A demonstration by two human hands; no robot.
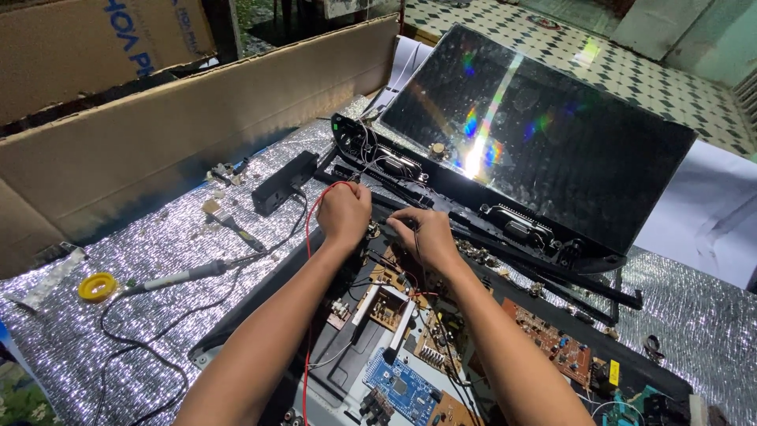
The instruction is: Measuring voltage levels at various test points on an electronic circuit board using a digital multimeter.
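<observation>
Your left hand (344,211) is closed around a red wire (309,237), pinching its end near the top edge of the circuit boards (390,308), so the tip stays steady. Your right hand (424,233) pinches narrow on a black wire (416,254) just beside it. The screen (536,126) leans away behind the boards, which leaves them uncovered. The soldering iron (177,278) rests apart on the silver surface (158,244).

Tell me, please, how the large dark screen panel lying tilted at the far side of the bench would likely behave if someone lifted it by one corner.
The screen panel is broad, thin and glossy, so it would probably flex and feel slippery. Its glass-like face suggests it is fragile. Wires by its lower frame may tug.
</observation>
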